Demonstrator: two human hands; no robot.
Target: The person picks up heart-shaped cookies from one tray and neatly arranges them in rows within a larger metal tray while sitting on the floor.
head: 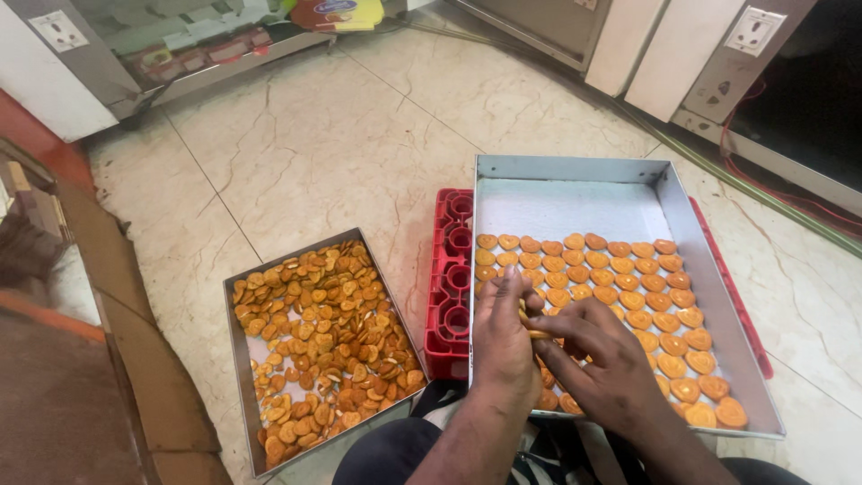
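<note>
- The left hand (505, 337) hovers over the near-left part of the large metal tray (575, 205), fingers curled around a small stack of heart-shaped biscuits (532, 325).
- The right hand (600, 352), just right of it, pinches the same stack with its fingertips.
- Neat biscuit rows (628, 278) fill that tray's near half.
- A red crate (452, 269) lies under the tray.
- Left of the tray, a smaller tray (241, 359) holds loose biscuits.

Both forearms reach in from six o'clock, angled toward twelve. The left hand (503, 337) is raised edge-on, fingers together pointing to twelve o'clock. The right hand (603, 352) sits just beside it at three o'clock, fingers curled toward nine, fingertips meeting the left palm.
</note>
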